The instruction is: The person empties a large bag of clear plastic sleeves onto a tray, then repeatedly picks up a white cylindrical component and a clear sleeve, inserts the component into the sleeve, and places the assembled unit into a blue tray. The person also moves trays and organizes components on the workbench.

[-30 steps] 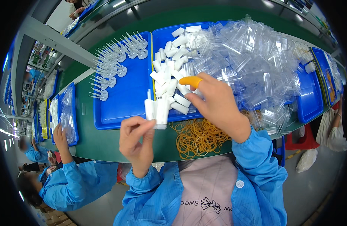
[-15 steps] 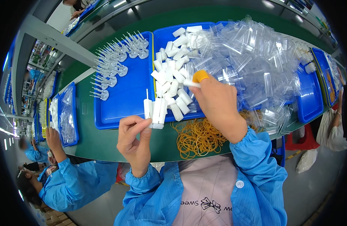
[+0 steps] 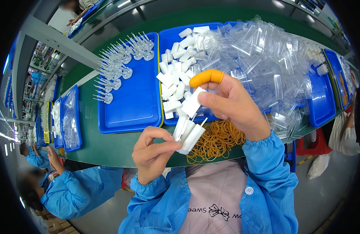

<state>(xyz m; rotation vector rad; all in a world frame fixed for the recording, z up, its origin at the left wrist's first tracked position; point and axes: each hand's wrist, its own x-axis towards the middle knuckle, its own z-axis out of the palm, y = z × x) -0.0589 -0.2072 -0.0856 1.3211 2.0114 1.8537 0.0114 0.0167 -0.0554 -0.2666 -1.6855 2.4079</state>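
Observation:
My left hand (image 3: 154, 154) pinches the base of a white plastic part (image 3: 193, 139) that carries upright white sleeves and thin pins. Between the thumb and forefinger of my right hand (image 3: 236, 103) is a white plastic sleeve (image 3: 192, 103), tilted just above a pin of that part. Whether the sleeve and pin touch, I cannot tell. An orange finger cot (image 3: 206, 77) covers my right forefinger. Behind my hands, loose white sleeves (image 3: 173, 76) fill the left side of the middle blue tray (image 3: 167, 36).
Transparent plastic pieces (image 3: 262, 62) are heaped at the right. Yellow-brown rubber bands (image 3: 217, 144) lie on the green table (image 3: 109, 150) by my wrists. Pinned transparent parts (image 3: 119, 64) stand in the left blue tray (image 3: 133, 97). A co-worker in blue (image 3: 76, 191) sits at the left.
My right hand has come back from the pile with the white sleeve, toward my left hand. My left hand has shifted right and nearer, tilting the pinned part.

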